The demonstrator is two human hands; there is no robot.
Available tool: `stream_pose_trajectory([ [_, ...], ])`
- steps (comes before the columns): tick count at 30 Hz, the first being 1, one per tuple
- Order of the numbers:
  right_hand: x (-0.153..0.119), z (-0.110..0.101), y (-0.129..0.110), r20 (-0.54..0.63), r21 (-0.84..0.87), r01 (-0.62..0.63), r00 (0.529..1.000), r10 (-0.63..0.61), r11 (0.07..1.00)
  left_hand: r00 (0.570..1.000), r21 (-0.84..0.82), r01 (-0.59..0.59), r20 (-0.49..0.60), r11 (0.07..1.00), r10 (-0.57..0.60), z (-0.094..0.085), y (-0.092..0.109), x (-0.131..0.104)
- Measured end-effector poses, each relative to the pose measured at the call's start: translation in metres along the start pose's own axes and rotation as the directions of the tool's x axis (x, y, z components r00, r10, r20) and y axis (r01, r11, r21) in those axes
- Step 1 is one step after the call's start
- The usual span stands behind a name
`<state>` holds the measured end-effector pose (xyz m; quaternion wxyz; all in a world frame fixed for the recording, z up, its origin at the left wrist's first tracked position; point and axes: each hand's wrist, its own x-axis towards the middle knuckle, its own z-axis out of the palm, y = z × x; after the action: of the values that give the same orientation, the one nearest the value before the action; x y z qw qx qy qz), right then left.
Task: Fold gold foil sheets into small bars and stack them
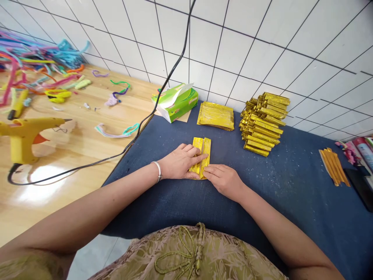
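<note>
A sheet of gold foil paper (pixel 206 149) lies on the dark blue cloth in front of me, its two long sides folded in towards a middle seam. My left hand (pixel 183 160) rests flat across its left half, fingers stretched out and the index finger reaching over the seam. At the lower right edge, my right hand (pixel 223 179) has its fingers closed together on the paper; the thumb is mostly hidden. Behind it are a flat stack of gold foil paper (pixel 215 116) and a pile of folded gold foil strips (pixel 264 124).
A green tissue pack (pixel 182 102) stands by the wall. A black cable (pixel 171 74) hangs across to a yellow glue gun (pixel 25 136) on the wooden table at left, near scattered pipe cleaners (pixel 43 66). Orange-gold strips (pixel 334 167) and a black phone-like object (pixel 359 188) lie right.
</note>
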<state>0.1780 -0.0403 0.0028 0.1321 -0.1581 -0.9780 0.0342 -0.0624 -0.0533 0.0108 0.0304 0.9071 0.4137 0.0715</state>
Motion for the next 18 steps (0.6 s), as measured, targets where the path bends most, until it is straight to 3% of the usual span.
stream_pose_trajectory([
  [7,0.001,0.000,0.000,-0.015,0.038,-0.019,1.000,0.020,0.999,0.996,-0.042,-0.086,0.011,0.995,0.086,-0.002,0.009,-0.004],
  [18,0.001,0.000,0.001,-0.027,0.072,-0.004,1.000,0.006,0.997,0.997,-0.188,-0.078,-0.002,0.979,0.079,-0.005,0.011,-0.034],
])
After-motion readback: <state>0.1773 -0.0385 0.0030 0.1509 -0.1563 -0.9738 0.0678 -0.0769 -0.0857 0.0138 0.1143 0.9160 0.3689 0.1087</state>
